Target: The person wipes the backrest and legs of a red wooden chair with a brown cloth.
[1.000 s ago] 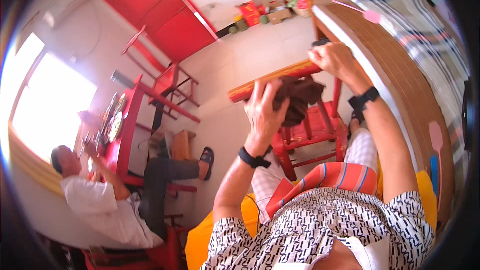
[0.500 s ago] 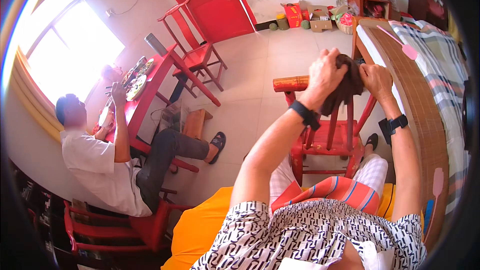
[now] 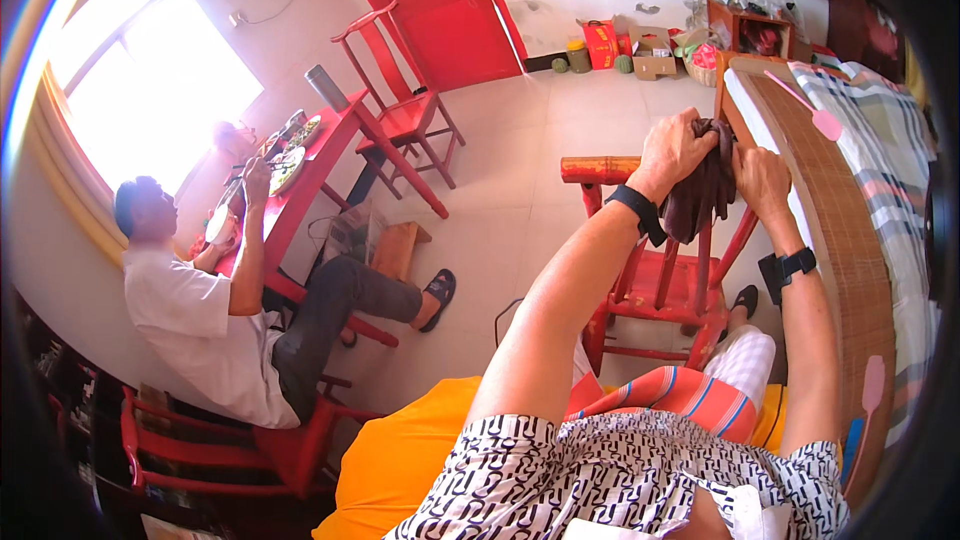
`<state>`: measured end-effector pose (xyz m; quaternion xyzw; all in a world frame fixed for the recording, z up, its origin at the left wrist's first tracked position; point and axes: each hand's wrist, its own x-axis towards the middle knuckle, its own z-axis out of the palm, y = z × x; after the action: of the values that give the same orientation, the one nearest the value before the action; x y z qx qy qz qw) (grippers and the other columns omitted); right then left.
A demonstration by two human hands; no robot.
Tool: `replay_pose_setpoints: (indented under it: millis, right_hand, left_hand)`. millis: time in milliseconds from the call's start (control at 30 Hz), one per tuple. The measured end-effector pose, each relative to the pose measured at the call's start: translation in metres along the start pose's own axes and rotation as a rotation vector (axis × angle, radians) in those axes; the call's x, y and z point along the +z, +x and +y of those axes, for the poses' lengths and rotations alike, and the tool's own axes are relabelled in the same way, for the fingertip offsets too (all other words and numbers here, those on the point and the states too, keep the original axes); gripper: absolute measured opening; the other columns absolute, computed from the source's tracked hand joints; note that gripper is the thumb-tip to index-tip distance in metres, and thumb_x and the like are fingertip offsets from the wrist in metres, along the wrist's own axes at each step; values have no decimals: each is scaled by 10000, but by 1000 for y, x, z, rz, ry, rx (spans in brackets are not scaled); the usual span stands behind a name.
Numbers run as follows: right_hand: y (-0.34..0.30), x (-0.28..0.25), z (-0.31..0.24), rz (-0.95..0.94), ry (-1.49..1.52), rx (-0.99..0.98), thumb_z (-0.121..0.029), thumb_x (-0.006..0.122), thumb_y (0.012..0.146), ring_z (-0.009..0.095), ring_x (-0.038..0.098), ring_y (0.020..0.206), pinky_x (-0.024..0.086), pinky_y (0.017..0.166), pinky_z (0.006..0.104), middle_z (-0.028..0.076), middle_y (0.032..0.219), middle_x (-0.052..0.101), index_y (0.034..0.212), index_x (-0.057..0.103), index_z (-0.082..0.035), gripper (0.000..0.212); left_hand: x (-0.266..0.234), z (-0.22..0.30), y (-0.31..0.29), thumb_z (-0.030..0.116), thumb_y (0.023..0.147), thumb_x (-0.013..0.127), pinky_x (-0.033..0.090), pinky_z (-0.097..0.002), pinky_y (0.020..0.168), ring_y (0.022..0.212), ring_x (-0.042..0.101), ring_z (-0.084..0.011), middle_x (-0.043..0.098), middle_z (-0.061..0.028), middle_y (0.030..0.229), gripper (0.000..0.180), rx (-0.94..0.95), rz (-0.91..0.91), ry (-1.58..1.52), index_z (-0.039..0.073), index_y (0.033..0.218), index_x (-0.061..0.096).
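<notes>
A dark brown cloth [image 3: 700, 202] hangs in bunched folds between my hands, in front of me and above a red wooden chair [image 3: 655, 285]. My left hand [image 3: 676, 155] is closed on its upper left side. At the upper right my right hand [image 3: 762, 180] grips the cloth too, its fingers curled and partly hidden. The chair's worn top rail [image 3: 590, 170] shows left of my left wrist; the cloth and my hands cover the rest of it. Both wrists wear black bands.
On the left a seated person [image 3: 200, 290] eats with chopsticks at a red table [image 3: 290, 195] bearing dishes. Another red chair [image 3: 410, 120] stands by the red door [image 3: 425, 10]. A bed with a woven mat [image 3: 835, 200] runs along my right. Boxes [image 3: 655, 52] line the far wall.
My hands and the cloth have shifted slightly right in view, and the cloth now hangs longer and looser. The seated person's chopstick hand has moved a little.
</notes>
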<state>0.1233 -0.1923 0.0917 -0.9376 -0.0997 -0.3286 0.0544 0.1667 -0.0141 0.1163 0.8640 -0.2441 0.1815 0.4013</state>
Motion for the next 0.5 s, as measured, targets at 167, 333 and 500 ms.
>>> replay_pose_setpoints:
  millis: [167,333,500]
  right_hand:
    - [2,1,18,-14,228,139,-273,501,950,400,669,714,530,654,481,239,753,665,937,689,-48,293]
    - [10,-16,-5,-212,771,29,-376,649,812,329,677,971,519,832,410,188,1067,690,1361,499,-84,640]
    - [21,-8,-30,-379,489,59,-579,799,581,345,670,995,502,877,485,147,1067,697,1205,575,-62,841]
  left_hand:
    - [12,5,8,383,810,636,514,-445,809,928,668,-389,687,-239,959,427,-167,-61,-80,53,1081,625]
    - [10,-23,12,296,856,611,514,-358,782,884,634,-239,651,-147,971,438,-229,-76,-476,101,1237,520]
    - [-1,-8,10,233,846,629,479,-333,781,902,563,-204,606,-124,992,529,-265,-203,-737,91,1320,442]
